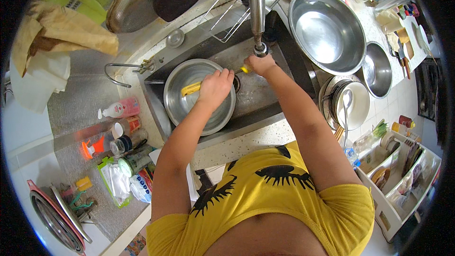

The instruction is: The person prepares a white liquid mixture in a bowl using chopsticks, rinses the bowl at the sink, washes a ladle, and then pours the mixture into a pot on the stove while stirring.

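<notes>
My left hand (216, 89) is closed around a tool with a yellow handle (191, 88), above a round stainless steel basin (173, 108) in the sink. The handle's end sticks out to the left; the rest of the tool is mostly hidden by my fingers. My right hand (261, 64) is just below the faucet spout (261, 49), over the bare sink floor (263, 89). A small yellow piece (244, 69) shows at its fingertips, too little visible to name. The drain (236, 84) lies between my two hands.
A wire rack (227, 32) hangs at the sink's back. To the right stand a large steel basin (327, 32), a smaller one (377, 69) and stacked bowls with a spoon (346, 103). Bottles (124, 107) and jars line the left; a white organizer (387, 217) is at lower right.
</notes>
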`<action>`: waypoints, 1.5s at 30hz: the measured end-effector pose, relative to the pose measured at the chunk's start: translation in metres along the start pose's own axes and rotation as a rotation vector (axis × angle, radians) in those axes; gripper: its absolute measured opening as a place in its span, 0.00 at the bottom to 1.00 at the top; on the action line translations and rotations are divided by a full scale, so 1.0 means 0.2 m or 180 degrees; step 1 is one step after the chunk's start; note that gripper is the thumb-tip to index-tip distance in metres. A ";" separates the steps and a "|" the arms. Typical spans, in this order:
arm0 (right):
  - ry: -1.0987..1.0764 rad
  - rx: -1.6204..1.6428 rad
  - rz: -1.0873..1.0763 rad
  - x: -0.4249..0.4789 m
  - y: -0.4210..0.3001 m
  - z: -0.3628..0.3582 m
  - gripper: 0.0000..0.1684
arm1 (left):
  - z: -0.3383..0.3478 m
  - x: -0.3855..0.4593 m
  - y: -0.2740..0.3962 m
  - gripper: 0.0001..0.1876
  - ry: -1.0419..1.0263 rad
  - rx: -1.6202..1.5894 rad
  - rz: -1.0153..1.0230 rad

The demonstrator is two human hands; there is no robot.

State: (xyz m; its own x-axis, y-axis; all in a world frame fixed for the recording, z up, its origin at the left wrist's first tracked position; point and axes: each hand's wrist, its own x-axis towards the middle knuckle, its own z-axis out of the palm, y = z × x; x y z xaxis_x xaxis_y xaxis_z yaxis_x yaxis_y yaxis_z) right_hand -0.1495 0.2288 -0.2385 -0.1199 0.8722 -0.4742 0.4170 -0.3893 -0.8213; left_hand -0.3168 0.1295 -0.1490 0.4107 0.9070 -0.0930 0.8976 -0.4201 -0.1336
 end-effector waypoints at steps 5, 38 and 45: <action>-0.0254 -0.1147 -0.0477 0.05 -0.02 -0.12 0.17 | 0.02 -0.02 -0.05 0.24 0.0082 -0.0058 -0.0046; 0.0356 -0.3415 -0.2011 -0.17 0.20 0.00 0.17 | 0.12 -0.14 0.30 0.21 -0.0964 -0.2299 -0.2144; 0.0698 -0.2993 -0.1761 0.00 0.20 -0.04 0.11 | 0.08 -0.16 0.36 0.21 -0.1080 -0.2404 -0.2048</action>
State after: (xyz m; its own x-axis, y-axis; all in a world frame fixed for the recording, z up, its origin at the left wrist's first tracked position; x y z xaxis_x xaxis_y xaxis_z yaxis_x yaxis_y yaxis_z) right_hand -0.1258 0.2165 -0.2691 -0.3774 0.9257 0.0257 0.8832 0.3681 -0.2907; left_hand -0.2683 0.0697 -0.1720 -0.1414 0.8482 -0.5105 0.8452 0.3719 0.3838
